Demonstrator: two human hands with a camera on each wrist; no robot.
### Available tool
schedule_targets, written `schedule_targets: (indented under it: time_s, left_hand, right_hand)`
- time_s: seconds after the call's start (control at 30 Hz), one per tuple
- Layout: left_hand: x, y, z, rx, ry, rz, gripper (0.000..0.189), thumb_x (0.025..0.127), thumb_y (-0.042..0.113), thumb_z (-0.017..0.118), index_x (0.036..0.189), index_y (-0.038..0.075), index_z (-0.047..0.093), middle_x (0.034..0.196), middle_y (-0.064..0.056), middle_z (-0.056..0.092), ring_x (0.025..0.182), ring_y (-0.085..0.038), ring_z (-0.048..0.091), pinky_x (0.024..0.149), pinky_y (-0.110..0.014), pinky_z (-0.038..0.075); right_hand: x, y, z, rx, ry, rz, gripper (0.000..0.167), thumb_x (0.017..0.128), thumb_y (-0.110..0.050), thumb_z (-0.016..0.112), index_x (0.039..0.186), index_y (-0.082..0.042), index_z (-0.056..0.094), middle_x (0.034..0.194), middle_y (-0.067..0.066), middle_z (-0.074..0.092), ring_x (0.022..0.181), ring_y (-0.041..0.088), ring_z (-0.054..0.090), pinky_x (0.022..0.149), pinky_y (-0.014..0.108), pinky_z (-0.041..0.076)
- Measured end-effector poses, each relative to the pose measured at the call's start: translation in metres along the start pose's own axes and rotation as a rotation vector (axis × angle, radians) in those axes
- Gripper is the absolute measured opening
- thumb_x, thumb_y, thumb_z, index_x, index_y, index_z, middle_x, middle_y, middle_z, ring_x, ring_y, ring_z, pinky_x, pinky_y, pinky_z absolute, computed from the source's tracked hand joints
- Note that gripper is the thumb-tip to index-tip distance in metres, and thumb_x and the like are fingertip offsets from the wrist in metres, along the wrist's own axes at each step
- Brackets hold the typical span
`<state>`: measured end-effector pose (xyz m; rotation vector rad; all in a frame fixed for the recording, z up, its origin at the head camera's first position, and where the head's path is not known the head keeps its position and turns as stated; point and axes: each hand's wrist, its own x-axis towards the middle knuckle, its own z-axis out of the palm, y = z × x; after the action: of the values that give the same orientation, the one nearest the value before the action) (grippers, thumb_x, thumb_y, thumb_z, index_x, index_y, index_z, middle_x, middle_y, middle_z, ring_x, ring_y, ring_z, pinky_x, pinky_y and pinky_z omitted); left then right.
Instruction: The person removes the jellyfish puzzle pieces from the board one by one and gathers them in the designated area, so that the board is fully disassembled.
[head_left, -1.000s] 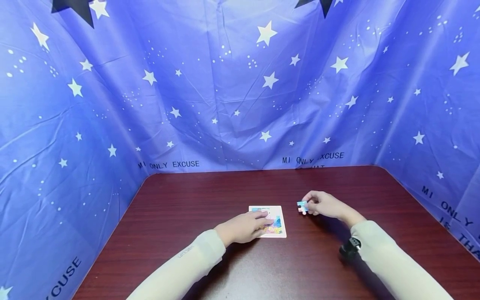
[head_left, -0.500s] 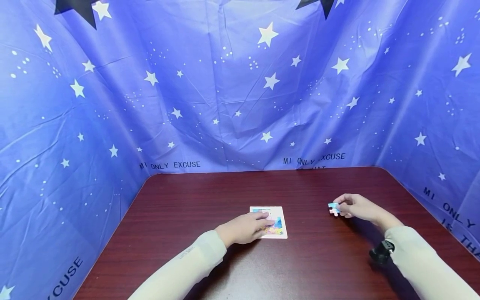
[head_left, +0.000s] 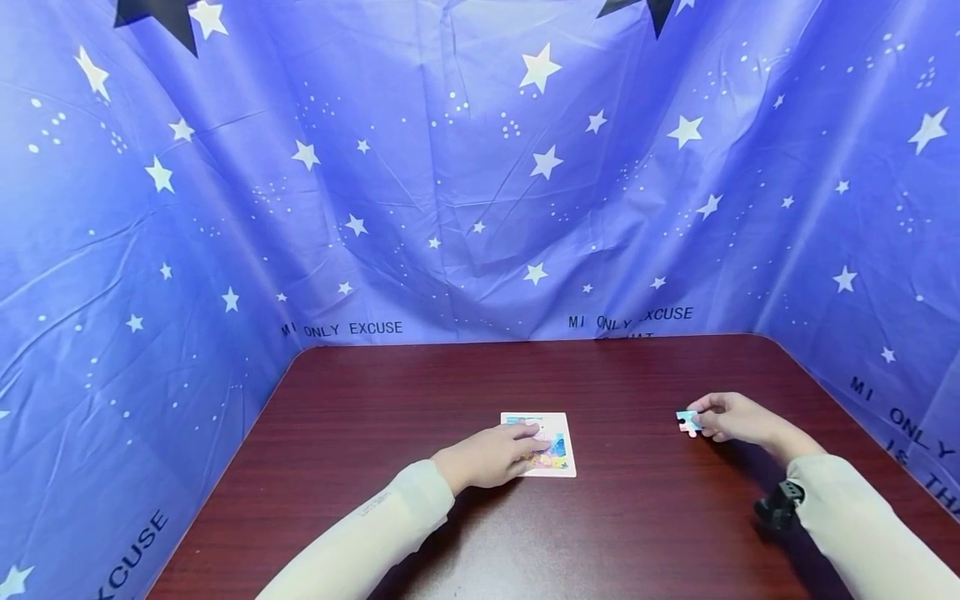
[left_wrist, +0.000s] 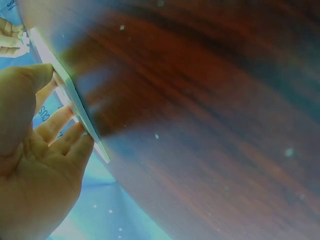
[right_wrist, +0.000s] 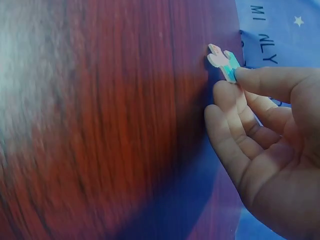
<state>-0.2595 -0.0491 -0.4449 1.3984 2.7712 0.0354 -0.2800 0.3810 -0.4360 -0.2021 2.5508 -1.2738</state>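
"While the left hand lies across a white-bordered puzzle board, its fingers extended over the colorful surface, the right hand pinches a blue-and-pink puzzle piece between thumb and fingertips."

"And where is that piece?"

"To the right of the board and well apart from it, its knobs showing, at the right side of a dark red wood-grain counter. Whether it touches the surface, I cannot tell."

"The setting?"

"A blue curtain printed with white stars hangs behind the counter. Pale sleeves cover both forearms, and a black device sits at the right wrist."
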Motion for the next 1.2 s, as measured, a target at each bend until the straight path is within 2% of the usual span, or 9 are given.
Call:
schedule_targets:
  time_s: [0.37,0.6,0.8,1.2]
  left_hand:
    - [0.000,-0.001,0.001,-0.002,0.011,-0.002,0.044,0.106,0.028,0.051,0.150,0.023,0.050,0.153,-0.007,0.045,0.142,-0.019,0.039,0.114,-0.029,0.030]
    - [0.000,0.001,0.000,-0.012,-0.001,-0.010,0.045,0.106,0.028,0.051,0.151,0.024,0.048,0.154,-0.007,0.043,0.142,-0.019,0.038,0.115,-0.029,0.030]
    - [0.001,0.000,0.002,-0.009,0.000,-0.015,0.045,0.106,0.028,0.051,0.151,0.024,0.048,0.154,-0.006,0.043,0.142,-0.019,0.038,0.115,-0.029,0.029]
    - [0.001,-0.003,0.005,-0.002,0.029,0.012,0.044,0.106,0.027,0.051,0.150,0.023,0.050,0.153,-0.008,0.044,0.142,-0.020,0.039,0.115,-0.029,0.029]
  right_hand:
    - [-0.002,0.001,-0.006,-0.076,0.038,0.011,0.031,0.096,-0.003,0.056,0.114,0.023,0.056,0.090,0.008,0.066,0.080,0.019,0.059,0.066,0.029,0.055]
    - [-0.002,0.007,-0.006,-0.106,0.077,0.033,0.036,0.091,-0.005,0.060,0.116,0.020,0.057,0.087,0.007,0.063,0.078,0.018,0.056,0.066,0.027,0.051]
    - [-0.001,0.009,-0.006,-0.086,0.078,0.027,0.034,0.092,-0.005,0.062,0.115,0.019,0.058,0.087,0.007,0.063,0.078,0.019,0.057,0.065,0.028,0.051]
    - [0.002,0.005,-0.006,-0.113,0.093,0.042,0.030,0.095,-0.006,0.060,0.115,0.017,0.060,0.091,0.009,0.067,0.082,0.021,0.060,0.066,0.032,0.054]
